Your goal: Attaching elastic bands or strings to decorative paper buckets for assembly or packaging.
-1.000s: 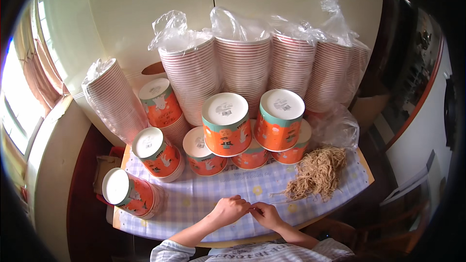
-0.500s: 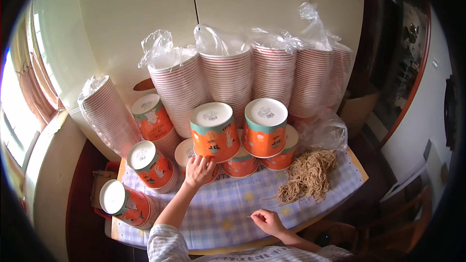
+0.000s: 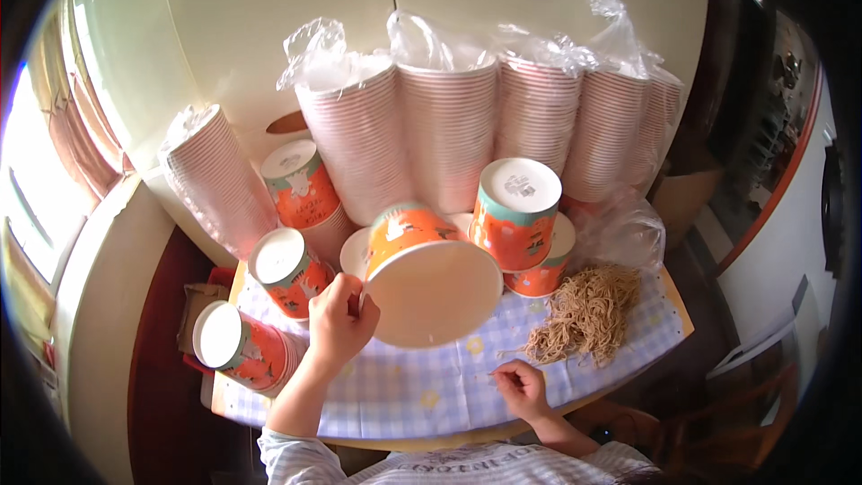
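Gripping w/ L hand (image 3: 343, 316) the left rim of an orange-and-teal round paper tub (image 3: 433, 292), tipped, wide pale mouth toward wearer, held over mid worktop (image 3: 409, 409). Pinching w/ R hand (image 3: 523, 389) a thin pale bit (image 3: 495, 374), too small to ID, fingers curled, nr front edge, apart from tub. Just R of tipped tub: upside-down orange-and-teal paper tub (image 3: 518, 220), same kind beneath. Along L edge: orange-and-teal paper tub stacks (image 3: 260, 355). Nr R edge: loose heap of tan twine (image 3: 588, 314), crumpled clear plastic bag (image 3: 620, 229) behind. Across back: tall plastic-wrapped stacks of white paper tubs (image 3: 444, 135), close together. Room to move: strip of blue-and-white checked cloth (image 3: 359, 413) along curved front edge, betw. L stacks and twine. Writing: dark printed mark on upside-down tub's white base, too small to read; dark lettering on pale striped shirt (image 3: 296, 460), partly cut off.
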{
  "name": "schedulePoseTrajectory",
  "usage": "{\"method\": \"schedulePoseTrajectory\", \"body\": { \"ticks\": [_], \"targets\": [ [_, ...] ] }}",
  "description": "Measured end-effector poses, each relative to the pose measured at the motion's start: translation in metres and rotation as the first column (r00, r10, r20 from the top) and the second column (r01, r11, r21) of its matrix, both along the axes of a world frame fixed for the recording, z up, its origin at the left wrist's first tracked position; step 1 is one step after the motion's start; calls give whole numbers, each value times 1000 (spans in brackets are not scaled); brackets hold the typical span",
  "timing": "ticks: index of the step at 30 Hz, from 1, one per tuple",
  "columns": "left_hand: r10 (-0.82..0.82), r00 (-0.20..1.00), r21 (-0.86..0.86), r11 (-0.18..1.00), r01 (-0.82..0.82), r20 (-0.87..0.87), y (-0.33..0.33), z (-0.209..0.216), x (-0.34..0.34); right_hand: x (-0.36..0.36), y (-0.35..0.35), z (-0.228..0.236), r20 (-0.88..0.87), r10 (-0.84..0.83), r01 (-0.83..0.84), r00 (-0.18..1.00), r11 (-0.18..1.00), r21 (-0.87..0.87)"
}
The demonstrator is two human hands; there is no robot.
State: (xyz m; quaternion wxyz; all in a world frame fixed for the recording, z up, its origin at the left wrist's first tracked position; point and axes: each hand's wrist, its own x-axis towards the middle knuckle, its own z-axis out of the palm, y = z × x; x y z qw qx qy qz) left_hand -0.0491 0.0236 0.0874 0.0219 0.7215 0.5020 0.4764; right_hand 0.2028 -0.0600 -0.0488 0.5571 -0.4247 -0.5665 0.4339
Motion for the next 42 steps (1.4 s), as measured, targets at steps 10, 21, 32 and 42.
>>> {"method": "schedulePoseTrajectory", "body": {
  "ticks": [10,21,32,42],
  "targets": [
    [-240,935,-655,667,355,262,13,-69,-5,-7,26,65,495,103,-266,863,925,272],
    [-159,951,-671,678,300,265,18,-103,3,-26,37,31,596,-47,-232,802,894,383],
    [-386,775,-264,920,288,-500,33,-89,57,-24,42,22,559,-79,-234,826,853,467],
    [-548,717,-337,835,436,-431,46,-112,80,-24,40,22,522,-49,-230,852,860,456]
  ]
}}
